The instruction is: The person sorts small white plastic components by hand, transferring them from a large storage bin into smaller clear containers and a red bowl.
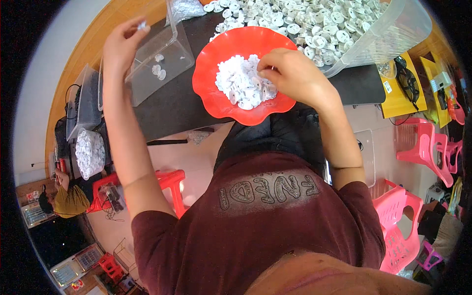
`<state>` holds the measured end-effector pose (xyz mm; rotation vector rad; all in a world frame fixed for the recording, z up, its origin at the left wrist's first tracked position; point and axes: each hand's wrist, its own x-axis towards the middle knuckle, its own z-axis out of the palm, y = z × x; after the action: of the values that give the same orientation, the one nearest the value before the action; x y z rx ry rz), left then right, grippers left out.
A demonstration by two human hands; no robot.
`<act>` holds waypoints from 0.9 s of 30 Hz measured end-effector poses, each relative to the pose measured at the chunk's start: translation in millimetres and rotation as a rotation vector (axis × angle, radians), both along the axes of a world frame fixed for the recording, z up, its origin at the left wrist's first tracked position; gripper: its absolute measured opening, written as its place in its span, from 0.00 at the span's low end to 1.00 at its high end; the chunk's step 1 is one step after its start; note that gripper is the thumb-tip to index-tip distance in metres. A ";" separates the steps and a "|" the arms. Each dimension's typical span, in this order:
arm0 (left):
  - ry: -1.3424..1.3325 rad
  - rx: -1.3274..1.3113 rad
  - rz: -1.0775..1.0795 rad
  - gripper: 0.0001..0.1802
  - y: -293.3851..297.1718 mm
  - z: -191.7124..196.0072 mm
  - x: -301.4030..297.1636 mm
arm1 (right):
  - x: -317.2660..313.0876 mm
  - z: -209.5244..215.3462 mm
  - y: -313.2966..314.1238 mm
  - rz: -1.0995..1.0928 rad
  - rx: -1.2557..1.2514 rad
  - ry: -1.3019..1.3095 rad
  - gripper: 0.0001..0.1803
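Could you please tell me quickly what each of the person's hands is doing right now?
Left hand: raised over the clear plastic bin, fingers pinched on a small white part.
Right hand: fingers curled into the white parts in the red dish.

A black table (172, 105) carries a red dish (209, 86), clear bin (164, 61) and loose white parts (295, 19).

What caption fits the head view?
Left hand lifts a small white part over a clear bin; right hand picks from a red bowl.

Maroon short-sleeved shirt with pale outlined lettering; bare forearms.
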<state>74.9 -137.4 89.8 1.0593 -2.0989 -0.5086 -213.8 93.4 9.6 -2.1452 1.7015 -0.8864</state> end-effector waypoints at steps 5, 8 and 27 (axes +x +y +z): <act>-0.730 0.056 -0.108 0.20 -72.7 -41.9 8.0 | 4.9 -11.2 -13.2 -0.013 -0.019 0.226 0.08; -0.908 0.055 -0.070 0.19 -72.3 -46.4 1.8 | -0.2 -14.1 -21.9 -0.024 0.027 0.325 0.10; -0.427 -0.257 -0.170 0.29 6.9 -78.4 -177.2 | -19.6 -12.3 -30.5 -0.415 -0.350 -0.065 0.08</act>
<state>-102.3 -130.6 11.4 0.9011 -2.5603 -0.0845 -233.4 62.9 -2.7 -1.9548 2.1304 -1.4419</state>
